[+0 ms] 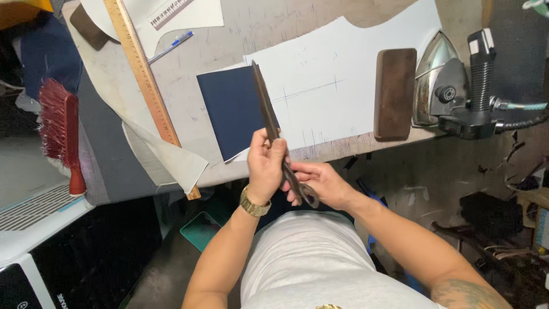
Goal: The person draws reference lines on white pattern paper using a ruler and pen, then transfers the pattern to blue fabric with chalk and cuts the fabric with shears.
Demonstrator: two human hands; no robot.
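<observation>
A view from above looks down on a person's two hands, held near the front edge of a worktop [240,34]. Both hands grip a pair of long dark tailor's shears [274,129]. The left hand [266,166], with a gold watch [253,204] on its wrist, is wrapped around the shears at mid-length, covering the pivot. The right hand [320,182] grips the handle end; its fingers hide most of the handle loops, and only one loop shows below. The blades look closed and point away from the person, with the tips over a dark blue fabric piece [231,111].

The fabric lies on a large sheet of white pattern paper [343,74], whose top is cut off by the frame. To the right stand a brown wooden block [394,94] and a steam iron [446,86], its hose running out of view. To the left a long wooden ruler [143,74] lies diagonally over pale cloth that hangs off the worktop edge. A red brush [60,129] rests further left. The floor on the right is dark and cluttered, and hard to make out. Bare worktop lies between ruler and fabric.
</observation>
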